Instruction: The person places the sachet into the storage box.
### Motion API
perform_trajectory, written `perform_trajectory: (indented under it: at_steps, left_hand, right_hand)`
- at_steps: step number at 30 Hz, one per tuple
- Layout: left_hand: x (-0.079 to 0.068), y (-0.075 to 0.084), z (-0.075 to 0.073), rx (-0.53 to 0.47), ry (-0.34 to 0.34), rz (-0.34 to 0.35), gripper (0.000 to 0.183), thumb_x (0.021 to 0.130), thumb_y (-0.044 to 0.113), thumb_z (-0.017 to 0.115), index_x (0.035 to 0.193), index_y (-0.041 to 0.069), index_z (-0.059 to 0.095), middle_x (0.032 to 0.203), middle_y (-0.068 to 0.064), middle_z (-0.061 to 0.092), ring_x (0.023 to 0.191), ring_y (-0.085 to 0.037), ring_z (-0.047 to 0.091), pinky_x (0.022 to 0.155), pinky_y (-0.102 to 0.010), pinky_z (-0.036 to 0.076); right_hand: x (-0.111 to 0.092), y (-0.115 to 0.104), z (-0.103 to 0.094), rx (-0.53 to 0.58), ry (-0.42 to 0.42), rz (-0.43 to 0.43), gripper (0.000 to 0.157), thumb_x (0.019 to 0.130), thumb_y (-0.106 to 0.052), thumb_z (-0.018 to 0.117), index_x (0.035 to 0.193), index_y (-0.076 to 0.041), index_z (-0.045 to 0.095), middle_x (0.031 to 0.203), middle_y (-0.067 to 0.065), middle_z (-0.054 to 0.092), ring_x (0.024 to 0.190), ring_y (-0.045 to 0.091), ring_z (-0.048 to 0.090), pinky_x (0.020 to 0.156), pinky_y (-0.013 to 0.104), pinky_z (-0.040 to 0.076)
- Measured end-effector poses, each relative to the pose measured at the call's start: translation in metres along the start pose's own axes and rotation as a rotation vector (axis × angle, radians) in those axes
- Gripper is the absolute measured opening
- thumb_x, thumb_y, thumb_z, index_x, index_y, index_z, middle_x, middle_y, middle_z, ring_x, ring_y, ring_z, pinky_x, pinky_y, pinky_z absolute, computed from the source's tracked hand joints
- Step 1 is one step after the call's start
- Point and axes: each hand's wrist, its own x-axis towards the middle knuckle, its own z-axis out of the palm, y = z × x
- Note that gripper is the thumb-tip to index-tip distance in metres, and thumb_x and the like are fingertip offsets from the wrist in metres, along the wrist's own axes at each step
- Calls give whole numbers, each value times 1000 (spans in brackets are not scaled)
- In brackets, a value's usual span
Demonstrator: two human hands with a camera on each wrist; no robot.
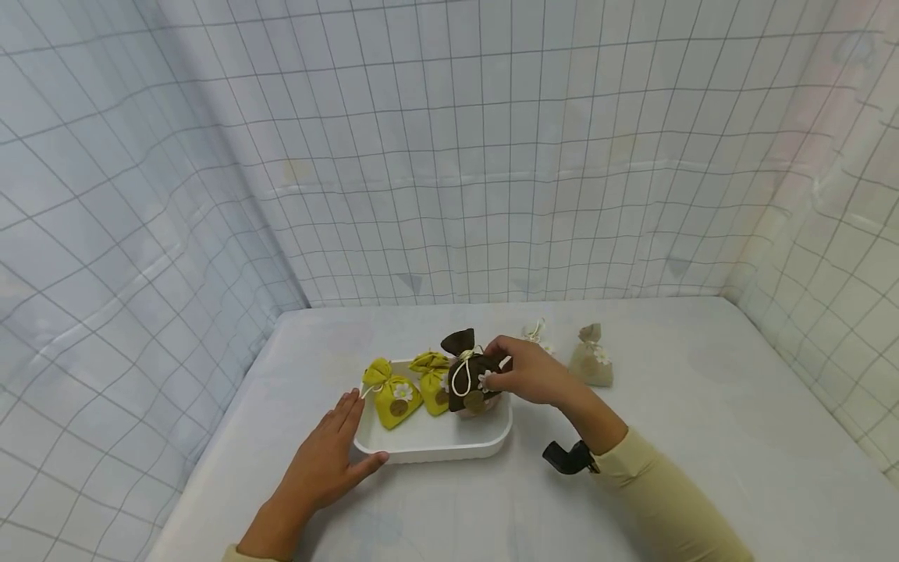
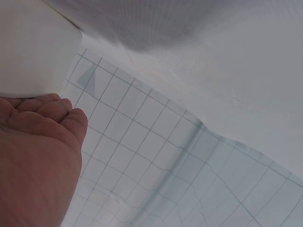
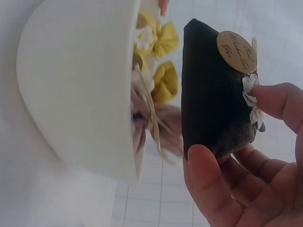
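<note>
A dark brown drawstring pouch (image 1: 458, 384) with a cream cord, white flower and round tag is held by my right hand (image 1: 535, 375) over the right end of a white tray (image 1: 438, 453). In the right wrist view, the thumb lies at the flower and the fingers curl under the brown pouch (image 3: 213, 90). Flat along the tray's left side rests my left hand (image 1: 321, 460), its thumb at the front corner. Inside the tray are two yellow pouches (image 1: 395, 407) with flowers and tags. A pinkish pouch (image 3: 165, 120), mostly hidden in the head view, is below the brown one.
Behind the right hand, a beige pouch (image 1: 591, 365) stands on the white-covered table (image 1: 688, 437). A whitish pouch (image 1: 535, 331) beside it is partly hidden by the hand. Grid-patterned curtains (image 1: 492, 195) enclose the table at the back and sides.
</note>
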Motion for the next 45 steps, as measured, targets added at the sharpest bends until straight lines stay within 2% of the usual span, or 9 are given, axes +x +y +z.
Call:
perform_trajectory:
  at_steps: [7,12,17,25,34,45]
  left_hand:
    - [0,-1,1,6,23,13,102,87,70,59,150,-6,35,158,-20,31,144,-37,31,113,-53,32]
    - [0,-1,1,15,57,36,99,87,67,61,149,-7,37,156,-22,34,142,-38,34,111,-54,35]
    - [-1,-1,1,8,46,28,99,87,67,61,149,-6,37,156,-22,34,142,-38,34,111,-54,35]
    - [-1,-2,1,9,40,31,99,87,66,62,150,-7,36,156,-21,33,143,-38,33,112,-53,34]
    - [-2,-4,2,12,55,54,97,88,63,62,150,-7,35,157,-21,32,144,-37,31,112,-52,33]
    - [-1,-2,-1,1,56,60,96,89,62,62,150,-7,35,157,-21,32,144,-37,31,112,-53,34]
  right_hand:
    - [4,-6,25,11,-18,-37,35,84,-19,76,117,-11,64,110,1,66,92,18,61,74,32,54]
    - [13,-6,43,26,-26,-83,36,83,-18,76,116,-10,63,101,0,64,87,16,59,72,31,52]
    - [20,-6,64,-29,-17,-123,33,82,-18,79,108,-9,62,94,-1,61,82,14,56,66,28,50]
    - [22,-13,92,-154,3,-97,39,82,-21,80,115,-8,64,99,0,67,83,11,59,70,29,50]
    - [28,-19,111,-182,-28,-110,36,81,-22,79,112,-9,65,100,-1,68,88,10,60,78,30,51]
    - [35,-20,124,-242,-67,-88,37,79,-25,82,109,-11,66,98,-3,69,87,9,61,76,27,51]
